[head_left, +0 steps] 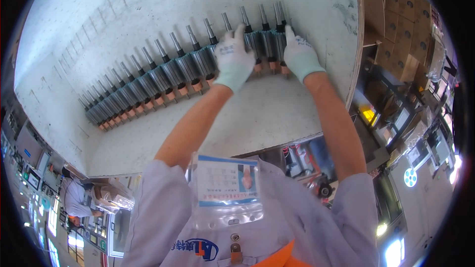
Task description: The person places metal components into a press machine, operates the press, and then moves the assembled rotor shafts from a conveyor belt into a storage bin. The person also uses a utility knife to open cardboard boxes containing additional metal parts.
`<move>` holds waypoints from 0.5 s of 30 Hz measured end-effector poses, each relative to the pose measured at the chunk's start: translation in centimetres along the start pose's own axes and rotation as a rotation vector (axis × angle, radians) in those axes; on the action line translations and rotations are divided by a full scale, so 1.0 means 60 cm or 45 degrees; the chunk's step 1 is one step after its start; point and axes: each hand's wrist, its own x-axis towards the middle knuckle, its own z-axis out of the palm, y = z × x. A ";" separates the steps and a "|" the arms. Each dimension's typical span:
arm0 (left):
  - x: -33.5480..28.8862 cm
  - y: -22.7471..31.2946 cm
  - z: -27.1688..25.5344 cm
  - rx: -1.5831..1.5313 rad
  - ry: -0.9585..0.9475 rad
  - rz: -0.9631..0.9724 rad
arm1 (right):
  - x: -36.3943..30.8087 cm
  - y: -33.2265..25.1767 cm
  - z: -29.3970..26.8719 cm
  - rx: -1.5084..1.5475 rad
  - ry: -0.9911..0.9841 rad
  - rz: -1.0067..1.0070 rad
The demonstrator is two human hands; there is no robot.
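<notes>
From where I stand: person in pale gloves working over a rotor row (170,71) inside a white crate (267,113); everything here is placed off that row. Rotors sit side by side, shafts pointing away from the person, copper ends toward them. Same facing throughout, probably so each one can be grabbed alike and the windings don't knock. Whether they lie flat or lean, can't tell. Left hand (233,57) is over the row, a bit in from its right end, fingers part bent, fingertips at the shaft side; closed on a rotor or just resting, can't tell. Right hand (301,53) is at the row's right end, index finger stretched toward the last shafts, other fingers partly hidden; grip can't tell either. A few rotors show between the hands, so the pair looks placed to bracket that end, maybe to keep it even. The crate's side wall (321,2) rises just beyond the row's right end, likely a stop for it. Slits (111,12) run beyond the row's shaft side, spaced like it, perhaps seats for shafts.
</notes>
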 end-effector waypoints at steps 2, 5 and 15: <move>0.024 -0.025 -0.003 0.183 -0.051 0.091 | -0.033 -0.009 -0.008 0.058 0.161 -0.024; 0.031 -0.041 -0.007 0.472 -0.217 0.199 | -0.131 -0.015 -0.056 0.416 0.399 -0.408; 0.005 0.074 -0.055 -0.167 0.083 0.021 | -0.442 0.185 -0.032 0.979 0.769 -0.498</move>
